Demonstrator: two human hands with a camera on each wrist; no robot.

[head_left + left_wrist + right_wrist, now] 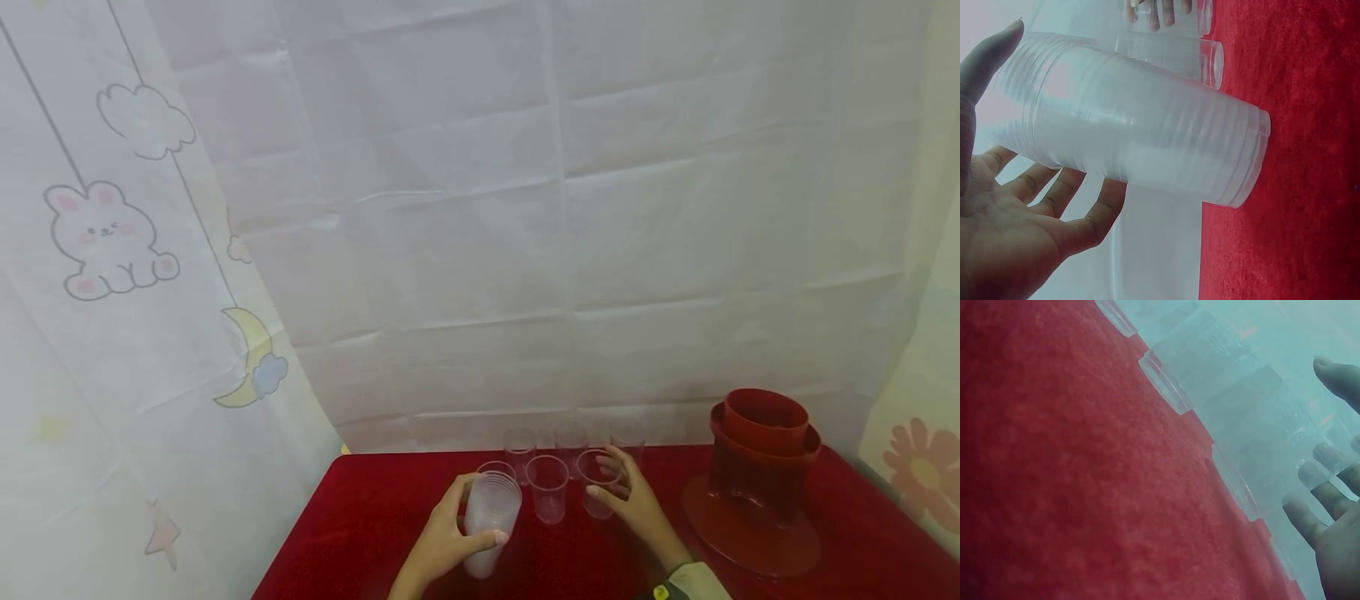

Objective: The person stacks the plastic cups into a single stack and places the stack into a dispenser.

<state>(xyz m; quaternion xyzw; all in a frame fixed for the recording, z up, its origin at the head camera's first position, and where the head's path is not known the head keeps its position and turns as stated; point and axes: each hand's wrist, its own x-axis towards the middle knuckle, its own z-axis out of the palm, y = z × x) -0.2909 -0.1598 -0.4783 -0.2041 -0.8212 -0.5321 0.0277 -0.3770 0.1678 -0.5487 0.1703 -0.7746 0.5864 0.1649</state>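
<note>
In the head view my left hand (448,533) holds a tilted stack of nested clear plastic cups (492,508). Seen from the left wrist, the thumb lies along one side of the cup stack (1141,119) near the rims, and the fingers support the opposite side. My right hand (633,504) is around a single clear plastic cup (597,497) standing on the table, its thumb and fingers spread at the rim. From the right wrist, fingertips lie beside the cup (1254,450) while the thumb stands apart from it.
Another upright cup (550,497) stands between the hands, with several more behind, including a back-row cup (520,457). A red plastic container on a wide round base (761,492) occupies the right side. Red cloth (360,508) covers the table, and a white sheet (465,275) hangs behind.
</note>
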